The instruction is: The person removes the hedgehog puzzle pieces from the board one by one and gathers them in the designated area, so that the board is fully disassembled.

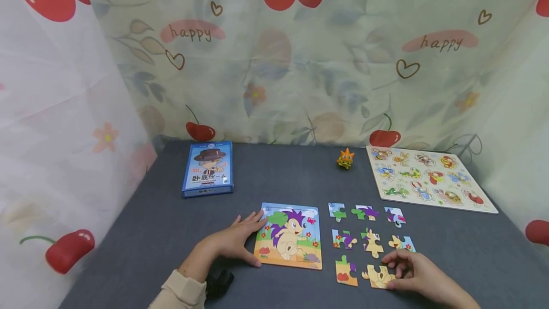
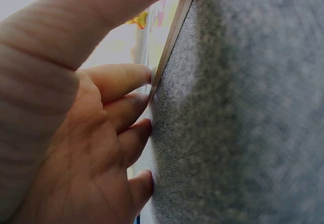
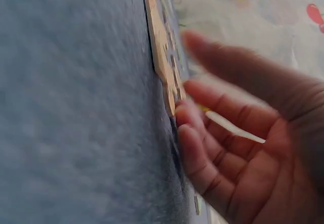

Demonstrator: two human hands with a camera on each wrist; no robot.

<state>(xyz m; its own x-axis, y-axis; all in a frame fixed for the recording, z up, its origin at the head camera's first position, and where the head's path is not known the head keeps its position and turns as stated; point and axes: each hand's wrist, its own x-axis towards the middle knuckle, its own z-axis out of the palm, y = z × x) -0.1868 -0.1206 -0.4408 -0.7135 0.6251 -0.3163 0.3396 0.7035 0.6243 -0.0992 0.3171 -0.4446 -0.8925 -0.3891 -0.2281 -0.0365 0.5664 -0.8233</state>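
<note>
A square puzzle board point(image 1: 289, 235) with a purple hedgehog picture lies flat on the dark table. My left hand point(image 1: 239, 235) rests at its left side, fingers spread, fingertips at the upper left edge and thumb by the lower left corner. In the left wrist view the straight fingers meet the board's edge point(image 2: 172, 36). Over the loose pieces, my right hand point(image 1: 413, 273) has its fingers loosely bent. Thumb tip and forefinger stand apart at the right side of a cream hedgehog piece point(image 1: 378, 276). In the right wrist view, the thumb point(image 3: 223, 57) is blurred.
Other jigsaw pieces lie in rows right of the board, including a green-and-purple one point(image 1: 366, 212) and one with red shapes point(image 1: 345, 272). Farther back are a blue game box point(image 1: 208, 168), an orange spiky toy point(image 1: 345, 159) and an insect puzzle board point(image 1: 431, 179). Patterned curtains surround the table.
</note>
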